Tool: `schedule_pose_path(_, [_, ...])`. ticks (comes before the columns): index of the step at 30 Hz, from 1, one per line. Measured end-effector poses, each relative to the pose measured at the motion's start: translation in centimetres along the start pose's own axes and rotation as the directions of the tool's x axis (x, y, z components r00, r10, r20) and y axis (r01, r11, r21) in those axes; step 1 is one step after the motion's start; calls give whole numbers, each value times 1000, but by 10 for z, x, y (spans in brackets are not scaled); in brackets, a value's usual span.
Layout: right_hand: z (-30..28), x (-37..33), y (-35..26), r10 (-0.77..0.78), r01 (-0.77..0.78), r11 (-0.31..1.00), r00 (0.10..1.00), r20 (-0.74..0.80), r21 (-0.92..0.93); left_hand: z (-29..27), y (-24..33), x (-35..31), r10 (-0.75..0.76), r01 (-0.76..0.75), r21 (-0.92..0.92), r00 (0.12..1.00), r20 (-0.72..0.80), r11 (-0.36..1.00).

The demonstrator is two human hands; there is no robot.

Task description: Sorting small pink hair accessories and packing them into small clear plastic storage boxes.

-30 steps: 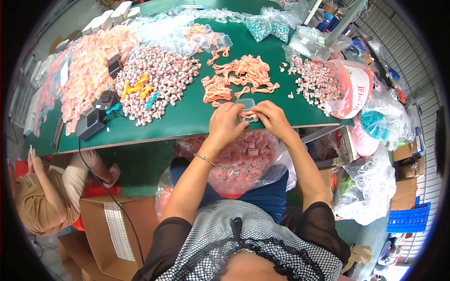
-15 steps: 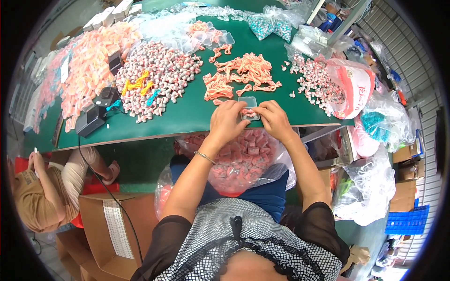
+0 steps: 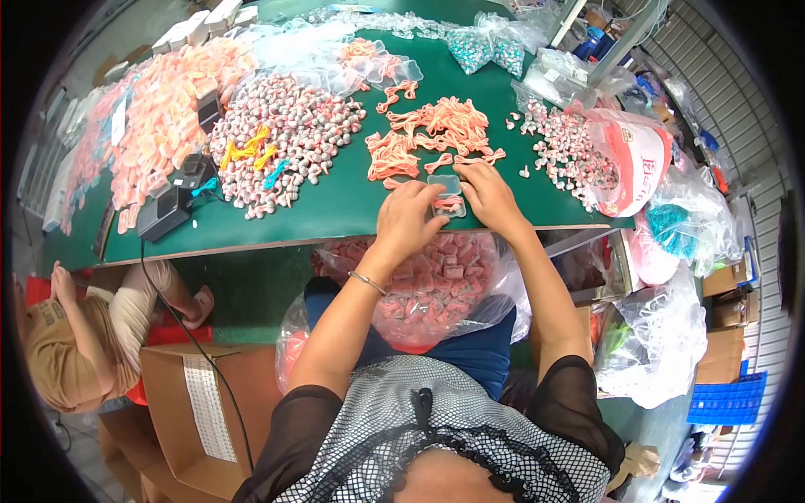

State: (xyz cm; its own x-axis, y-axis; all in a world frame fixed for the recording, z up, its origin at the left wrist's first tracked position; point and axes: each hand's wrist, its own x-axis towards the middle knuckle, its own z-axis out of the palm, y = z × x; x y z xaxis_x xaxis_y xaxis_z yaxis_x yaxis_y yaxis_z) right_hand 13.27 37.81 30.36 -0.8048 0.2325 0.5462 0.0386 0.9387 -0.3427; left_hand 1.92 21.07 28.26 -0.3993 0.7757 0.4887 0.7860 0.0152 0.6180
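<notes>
You've got one green table (image 3: 335, 214) carrying the clear case (image 3: 455, 214); places below are relative to that case. One co-worker (image 3: 80, 344), seated, far lower left; shirt has small lettering, too small to read. One open cardboard box (image 3: 256, 394), lower left. One clear plastic bag (image 3: 509, 281) of pink packs (image 3: 444, 285), straight below, too many to count.

Two big heaps left: peach cases (image 3: 172, 109), farther out, and pink-grey knobs (image 3: 289, 126), nearer. Both pile too deep to count. One red-and-white bag (image 3: 633, 155) to the right, red characters printed on it, with a smaller spread of the same knobs at its mouth.

Your two hands flank the case. Left hand (image 3: 407, 220): thumb and fingers grasping its left edge; one bracelet (image 3: 366, 282) on that wrist. Right hand (image 3: 490, 199): fingers loosely bent, tips by the lid's right edge; can't tell if they touch or pinch anything.

Beyond the case, one pile of peach cord bundles (image 3: 457, 121), overlapping, no sure count. Two bags of teal pieces (image 3: 470, 50), farther beyond. Two teal cords (image 3: 275, 174), left.

The case itself sits at the table's near edge: one, lid (image 3: 444, 184) open, peach cord inside.
</notes>
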Motion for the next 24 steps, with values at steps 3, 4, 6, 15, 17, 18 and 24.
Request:
schedule_pose_path(3, [7, 6, 12, 5, -6, 1000, 999, 40, 31, 1, -1, 1, 15, -15, -4, 1000, -11, 1000])
schedule_pose_path(4, [8, 7, 14, 26, -30, 998, 996, 91, 51, 1, -1, 2, 22, -23, -12, 1000, -19, 1000])
schedule_pose_path(6, [3, 7, 8, 143, -159, 980, 980, 136, 117, 2, -2, 1, 5, -6, -22, 999, -32, 1000])
schedule_pose_path(15, [-1, -18, -19, 127, -96, 964, 986, -112, 248, 1, 4, 3, -129, 128, -79, 992, -12, 989])
schedule_pose_path(17, [1, -27, -22, 142, -101, 962, 979, -148, 252, 2, 5, 2, -148, 145, -91, 989, -24, 985])
schedule_pose_path(18, [2, -29, -24, 139, -98, 963, 979, -151, 252, 1, 4, 2, -98, 95, -67, 994, -37, 993])
schedule_pose_path(24, [8, -37, -29, 103, -52, 974, 969, -223, 221, -1, 0, -3, -127, 118, -162, 991, -51, 980])
